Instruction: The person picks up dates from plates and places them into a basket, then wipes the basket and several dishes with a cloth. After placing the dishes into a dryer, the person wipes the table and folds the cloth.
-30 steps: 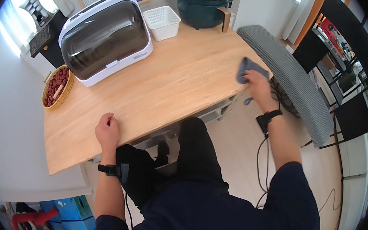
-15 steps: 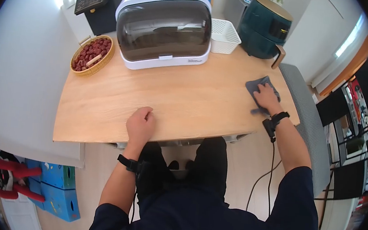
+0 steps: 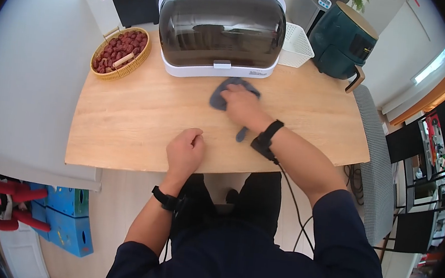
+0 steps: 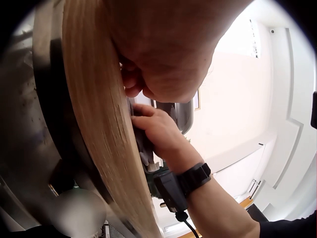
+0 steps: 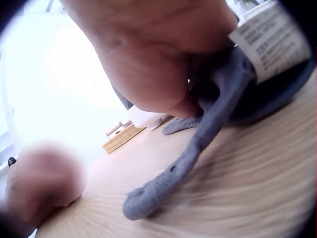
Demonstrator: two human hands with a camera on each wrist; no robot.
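Note:
In the head view a grey cloth [image 3: 219, 96] lies on the wooden table [image 3: 126, 129], just in front of the white bread box with a dark lid [image 3: 223, 30]. My right hand [image 3: 245, 106] is over it, fingers bent onto the fabric. The right wrist view shows the cloth [image 5: 223, 99] bunched in the grip, with a white label and a dangling strip. My left hand [image 3: 185, 148], fingers curled and holding nothing, rests at the table's front edge; up close it fills the top of the left wrist view [image 4: 158, 54].
A basket of dark red items [image 3: 146, 49] stands at the back left. Right of the bread box are a white perforated basket [image 3: 297, 48] and a green air fryer [image 3: 338, 42]. A grey padded bench [image 3: 379, 172] adjoins the table's right end.
My right hand has moved from the table's right end leftward to its middle, bringing the cloth along. The left hand stays at the front edge. The head view has turned.

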